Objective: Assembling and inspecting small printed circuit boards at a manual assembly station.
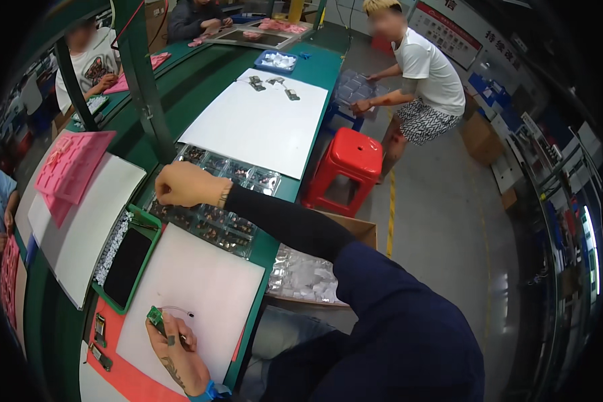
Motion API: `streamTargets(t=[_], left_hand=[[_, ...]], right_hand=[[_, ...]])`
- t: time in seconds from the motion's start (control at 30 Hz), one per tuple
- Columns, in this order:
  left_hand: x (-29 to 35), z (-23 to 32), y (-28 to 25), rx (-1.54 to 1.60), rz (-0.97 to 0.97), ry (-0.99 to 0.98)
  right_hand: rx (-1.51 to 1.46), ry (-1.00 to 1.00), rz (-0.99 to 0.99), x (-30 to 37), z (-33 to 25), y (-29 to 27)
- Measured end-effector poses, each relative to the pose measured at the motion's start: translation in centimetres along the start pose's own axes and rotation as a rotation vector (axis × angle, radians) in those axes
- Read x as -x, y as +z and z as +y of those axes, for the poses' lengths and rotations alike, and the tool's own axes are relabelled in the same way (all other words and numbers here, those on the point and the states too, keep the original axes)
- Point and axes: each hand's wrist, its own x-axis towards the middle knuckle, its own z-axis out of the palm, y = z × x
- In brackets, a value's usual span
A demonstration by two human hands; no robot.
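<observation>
My left hand [179,350], a blue band at its wrist, is closed on a small green circuit board [155,315] above a white foam sheet [201,268]. From the board a thin wire runs right to a small dark round part [191,314]. My right hand [186,185], in a black sleeve, reaches forward over a clear plastic compartment tray [238,236] holding several small parts. Its fingers are pinched together, and whatever lies between them is hidden.
Left of the sheet sits a green bin [135,268] with white bits and black foam. Small modules [100,331] rest on an orange mat. A red stool [345,167] and a carton of clear bags [305,275] stand right. A co-worker [425,74] bends over stacked clear trays [356,88].
</observation>
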Motion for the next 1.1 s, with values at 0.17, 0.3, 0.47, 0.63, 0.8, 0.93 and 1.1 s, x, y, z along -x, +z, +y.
streamTargets(t=[0.17,0.3,0.47,0.63,0.8,0.93,1.1], left_hand=[[2.5,2.9,0.1,-0.245,0.106,-0.032],[1.3,0.9,-3.8,-0.157,0.141,-0.102],[0.8,0.3,-3.9,-0.175,0.279,-0.095],[0.8,0.1,-1.1,-0.087,0.341,-0.069],[0.7,2.7,-0.8,-0.018,0.103,-0.098],[1.5,2.6,-0.7,-0.041,0.102,-0.089],[1.3,2.7,-0.8,-0.073,0.049,-0.067]], right_hand=[[-0.912,0.086,0.013,7.5,-8.4,1.2],[-1.224,0.189,-0.012,13.8,-13.9,4.1],[-1.299,0.208,-0.032,14.1,-14.5,7.8],[-1.065,0.128,0.020,15.0,-13.6,7.4],[-0.972,0.184,-0.024,14.4,-14.8,7.3],[-0.982,0.188,-0.019,15.0,-14.8,7.7],[-0.946,0.170,-0.006,14.9,-14.7,7.7]])
